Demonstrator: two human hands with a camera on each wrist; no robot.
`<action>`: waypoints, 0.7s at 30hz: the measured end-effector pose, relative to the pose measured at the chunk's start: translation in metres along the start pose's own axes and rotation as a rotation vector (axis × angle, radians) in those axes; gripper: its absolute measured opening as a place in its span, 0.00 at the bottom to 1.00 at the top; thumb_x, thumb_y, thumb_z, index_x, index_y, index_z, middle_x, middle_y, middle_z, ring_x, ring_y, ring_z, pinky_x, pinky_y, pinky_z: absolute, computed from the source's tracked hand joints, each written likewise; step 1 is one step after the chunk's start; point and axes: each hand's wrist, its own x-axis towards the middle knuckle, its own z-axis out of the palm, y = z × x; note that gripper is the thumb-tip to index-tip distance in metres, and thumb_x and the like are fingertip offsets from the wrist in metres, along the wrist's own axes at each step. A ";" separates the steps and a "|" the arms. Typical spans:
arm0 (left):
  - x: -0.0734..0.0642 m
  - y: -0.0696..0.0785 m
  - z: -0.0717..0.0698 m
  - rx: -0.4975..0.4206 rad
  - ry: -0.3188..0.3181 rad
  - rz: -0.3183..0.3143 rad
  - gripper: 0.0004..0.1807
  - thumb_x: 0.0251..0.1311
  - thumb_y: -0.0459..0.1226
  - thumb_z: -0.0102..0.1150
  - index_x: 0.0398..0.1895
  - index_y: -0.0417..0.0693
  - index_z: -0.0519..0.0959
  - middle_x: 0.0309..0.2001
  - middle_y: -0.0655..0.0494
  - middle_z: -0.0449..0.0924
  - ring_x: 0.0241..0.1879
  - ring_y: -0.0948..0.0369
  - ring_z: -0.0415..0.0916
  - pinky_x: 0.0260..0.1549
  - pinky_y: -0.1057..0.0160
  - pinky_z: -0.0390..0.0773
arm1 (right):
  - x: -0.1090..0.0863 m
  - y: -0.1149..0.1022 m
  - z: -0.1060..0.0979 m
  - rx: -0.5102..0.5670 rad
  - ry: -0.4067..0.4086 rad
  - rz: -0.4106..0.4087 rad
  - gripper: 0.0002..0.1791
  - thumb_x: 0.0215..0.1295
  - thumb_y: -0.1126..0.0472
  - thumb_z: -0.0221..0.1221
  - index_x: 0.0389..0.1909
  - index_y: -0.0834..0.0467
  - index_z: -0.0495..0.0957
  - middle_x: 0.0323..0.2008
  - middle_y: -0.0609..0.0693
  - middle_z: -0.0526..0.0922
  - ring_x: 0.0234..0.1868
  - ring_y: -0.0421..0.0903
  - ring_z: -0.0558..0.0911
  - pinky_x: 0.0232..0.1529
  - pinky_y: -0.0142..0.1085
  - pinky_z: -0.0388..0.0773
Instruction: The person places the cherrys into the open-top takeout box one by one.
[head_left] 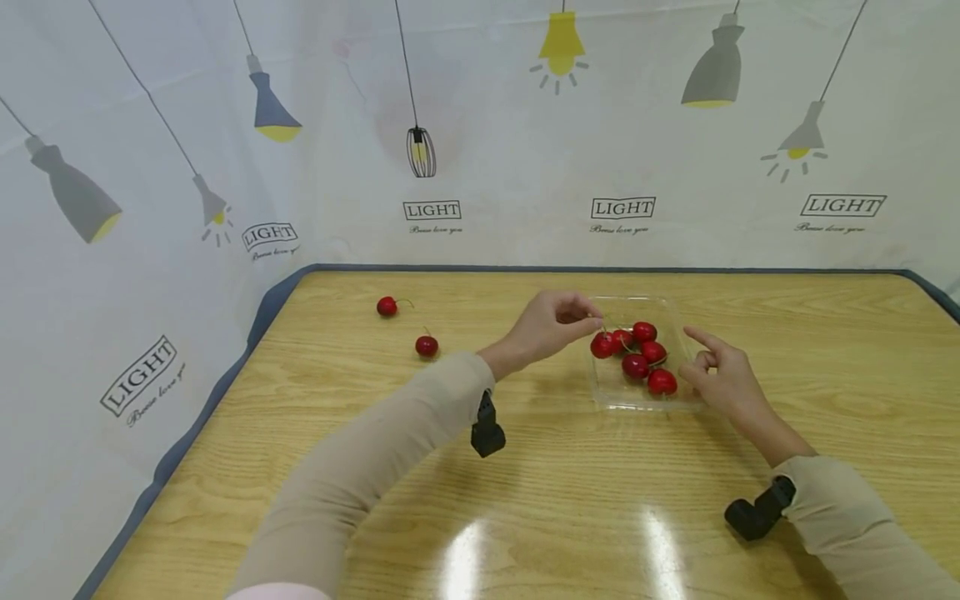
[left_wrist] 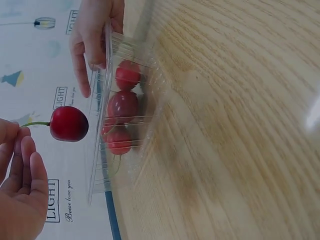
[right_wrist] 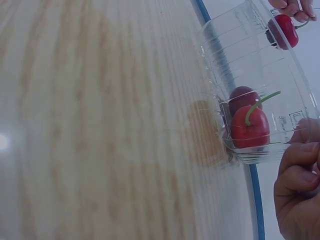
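With five cherries (head_left: 635,366) apparently already inside the clear container (head_left: 611,392) right of centre, the left hand (head_left: 551,325) pinches another cherry (head_left: 602,345) by its stem at the left edge, the right hand (head_left: 723,379) grips the container's right side, and two loose cherries (head_left: 426,346) remain left of centre.

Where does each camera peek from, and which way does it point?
Head: worn on the head, facing forward and down at the table, box and lamp cloth; both arms, left grip and right grip show.
Left wrist: on that wrist, facing the hanging cherry and box; left grip at the left edge, right grip at the top.
Right wrist: on that wrist, facing the box across the table; right grip at the right edge, left fingertips in the top corner.
Shared: both wrist views show that cherry and box.
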 end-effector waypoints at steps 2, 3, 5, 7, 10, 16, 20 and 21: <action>0.000 -0.001 0.003 0.010 -0.017 -0.010 0.07 0.56 0.35 0.56 0.35 0.40 0.78 0.32 0.52 0.79 0.31 0.62 0.74 0.30 0.72 0.72 | 0.000 0.000 0.000 0.002 -0.003 0.001 0.31 0.56 0.70 0.47 0.62 0.69 0.54 0.14 0.45 0.64 0.14 0.38 0.63 0.16 0.32 0.62; 0.001 -0.001 0.005 0.014 -0.026 -0.014 0.07 0.56 0.35 0.56 0.35 0.40 0.78 0.31 0.52 0.79 0.30 0.61 0.74 0.30 0.72 0.72 | 0.000 -0.001 0.000 0.003 -0.004 0.003 0.31 0.56 0.70 0.47 0.62 0.69 0.54 0.14 0.45 0.64 0.14 0.38 0.63 0.17 0.32 0.63; 0.001 -0.003 0.009 0.027 -0.046 -0.024 0.06 0.56 0.34 0.57 0.35 0.40 0.78 0.30 0.54 0.78 0.30 0.61 0.75 0.29 0.72 0.72 | 0.000 -0.001 0.000 0.007 -0.003 0.004 0.31 0.56 0.70 0.47 0.62 0.69 0.54 0.15 0.45 0.64 0.15 0.38 0.63 0.16 0.32 0.63; 0.001 -0.007 0.013 0.032 -0.063 -0.025 0.06 0.56 0.34 0.57 0.34 0.40 0.78 0.29 0.54 0.78 0.30 0.60 0.75 0.27 0.72 0.72 | -0.001 -0.001 0.000 0.010 -0.001 0.005 0.31 0.56 0.70 0.47 0.62 0.69 0.54 0.15 0.44 0.64 0.15 0.38 0.63 0.16 0.31 0.63; 0.001 -0.011 0.018 0.033 -0.080 -0.025 0.06 0.56 0.34 0.57 0.34 0.41 0.78 0.28 0.55 0.78 0.29 0.60 0.75 0.27 0.73 0.71 | -0.001 -0.001 0.000 0.016 0.000 0.003 0.31 0.56 0.70 0.47 0.62 0.70 0.54 0.14 0.44 0.64 0.15 0.37 0.63 0.17 0.31 0.63; 0.003 -0.015 0.022 0.038 -0.081 -0.022 0.06 0.56 0.36 0.56 0.35 0.44 0.78 0.28 0.58 0.77 0.29 0.63 0.74 0.27 0.72 0.71 | -0.001 -0.002 0.001 0.030 -0.003 0.004 0.31 0.56 0.70 0.47 0.63 0.69 0.54 0.14 0.43 0.64 0.15 0.37 0.63 0.17 0.31 0.63; 0.007 -0.012 0.025 0.048 -0.088 -0.025 0.07 0.57 0.37 0.56 0.36 0.44 0.78 0.29 0.58 0.77 0.32 0.59 0.75 0.28 0.72 0.72 | -0.001 -0.003 0.000 0.034 -0.003 0.006 0.31 0.56 0.70 0.47 0.63 0.69 0.54 0.14 0.43 0.64 0.14 0.37 0.63 0.16 0.31 0.63; 0.008 -0.010 0.026 0.047 -0.090 -0.027 0.07 0.57 0.36 0.56 0.37 0.44 0.78 0.29 0.58 0.78 0.33 0.58 0.75 0.28 0.73 0.72 | -0.001 -0.003 0.000 0.035 -0.002 0.006 0.31 0.56 0.70 0.47 0.62 0.70 0.54 0.14 0.43 0.64 0.14 0.37 0.63 0.16 0.31 0.63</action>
